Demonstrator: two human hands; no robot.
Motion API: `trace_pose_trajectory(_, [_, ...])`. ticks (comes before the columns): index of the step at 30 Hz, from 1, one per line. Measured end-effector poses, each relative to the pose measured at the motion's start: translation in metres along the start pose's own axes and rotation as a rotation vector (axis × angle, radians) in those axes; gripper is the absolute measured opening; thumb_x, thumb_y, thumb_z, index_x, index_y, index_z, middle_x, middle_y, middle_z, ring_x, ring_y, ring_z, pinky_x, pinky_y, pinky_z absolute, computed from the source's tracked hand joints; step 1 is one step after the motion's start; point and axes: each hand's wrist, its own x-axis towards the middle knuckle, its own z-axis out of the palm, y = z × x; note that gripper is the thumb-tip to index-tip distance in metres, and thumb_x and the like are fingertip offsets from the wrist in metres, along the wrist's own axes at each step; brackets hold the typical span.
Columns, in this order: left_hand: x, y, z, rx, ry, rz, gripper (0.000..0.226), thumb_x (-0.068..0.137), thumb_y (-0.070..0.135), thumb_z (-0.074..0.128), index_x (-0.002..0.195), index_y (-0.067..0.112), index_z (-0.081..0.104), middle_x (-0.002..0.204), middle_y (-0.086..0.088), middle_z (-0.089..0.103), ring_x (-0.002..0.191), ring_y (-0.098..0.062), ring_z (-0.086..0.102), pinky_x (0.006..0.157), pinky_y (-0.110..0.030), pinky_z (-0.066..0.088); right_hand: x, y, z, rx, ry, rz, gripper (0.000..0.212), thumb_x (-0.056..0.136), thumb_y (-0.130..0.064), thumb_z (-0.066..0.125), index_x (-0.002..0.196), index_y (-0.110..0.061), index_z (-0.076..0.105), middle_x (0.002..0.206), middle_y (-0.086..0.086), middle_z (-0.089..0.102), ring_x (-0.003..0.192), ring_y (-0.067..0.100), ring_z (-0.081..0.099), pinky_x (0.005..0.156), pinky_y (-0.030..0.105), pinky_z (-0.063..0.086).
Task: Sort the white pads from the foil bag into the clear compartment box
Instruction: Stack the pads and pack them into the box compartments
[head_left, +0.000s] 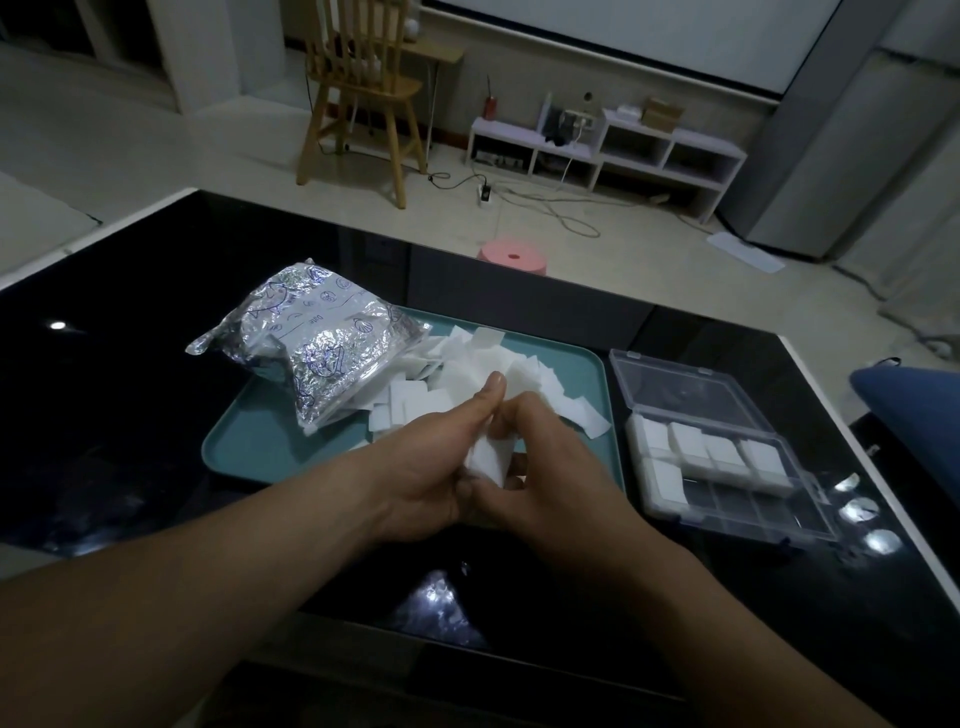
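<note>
I get one view only, from the wide-angle camera on the person's head. It faces forward and down, close over the black table (130, 415), centred where the left hand (421, 467) and right hand (550, 467) meet on white pads (488, 457). Its upper part reaches the floor (208, 145) and a chair (358, 88) beyond.

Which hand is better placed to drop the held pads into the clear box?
Probably the right hand: it pinches the pads together with the left hand, and the clear box sits on its side, beside the tray.
</note>
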Motion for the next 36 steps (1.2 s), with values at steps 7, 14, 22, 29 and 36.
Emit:
trace_pose_trajectory(7, [0.005,0.005,-0.009,-0.052,0.29,0.141,0.015,0.105,0.029,0.057,0.116,0.023,0.064,0.072,-0.003,0.059,0.058,-0.016,0.055,0.047,-0.023,0.051,0.012,0.001,-0.009,0.084,0.115,0.154,0.025,0.097,-0.056,0.06,0.11,-0.036,0.056,0.109,-0.018,0.064,0.103,-0.002,0.061,0.09,0.032,0.053])
trace_pose_trajectory(14, [0.01,0.014,-0.026,-0.004,0.401,0.173,0.009,0.101,0.02,0.06,0.11,0.022,0.062,0.073,-0.004,0.062,0.056,-0.015,0.055,0.043,-0.019,0.044,0.066,0.047,-0.019,-0.172,0.211,0.402,0.051,0.099,-0.034,0.067,0.146,-0.022,0.051,0.138,0.0,0.061,0.122,0.021,0.061,0.103,0.043,0.052])
trace_pose_trajectory(22, [0.013,0.008,-0.034,0.034,0.403,0.124,0.016,0.1,0.024,0.063,0.115,0.019,0.063,0.074,-0.005,0.063,0.052,-0.014,0.057,0.043,-0.021,0.046,0.077,0.043,-0.005,-0.327,0.197,0.257,0.014,0.096,-0.032,0.068,0.092,-0.02,0.074,0.091,-0.004,0.066,0.083,0.016,0.063,0.075,0.039,0.057])
trace_pose_trajectory(29, [0.013,0.011,-0.023,-0.118,0.266,0.099,0.036,0.103,0.045,0.056,0.108,0.009,0.057,0.079,-0.014,0.063,0.061,-0.021,0.061,0.047,-0.027,0.053,0.034,-0.003,-0.012,-0.106,0.391,0.135,0.018,0.094,-0.024,0.071,0.085,-0.029,0.057,0.08,-0.01,0.06,0.075,0.008,0.059,0.07,0.04,0.058])
trace_pose_trajectory(36, [0.005,0.012,-0.013,-0.145,0.179,0.113,0.057,0.109,0.049,0.039,0.137,0.005,0.06,0.119,-0.012,0.074,0.104,-0.021,0.072,0.083,-0.037,0.058,0.016,-0.019,0.007,-0.171,0.316,-0.102,0.02,0.09,-0.032,0.074,0.078,-0.026,0.059,0.076,-0.016,0.059,0.077,0.01,0.054,0.07,0.041,0.048])
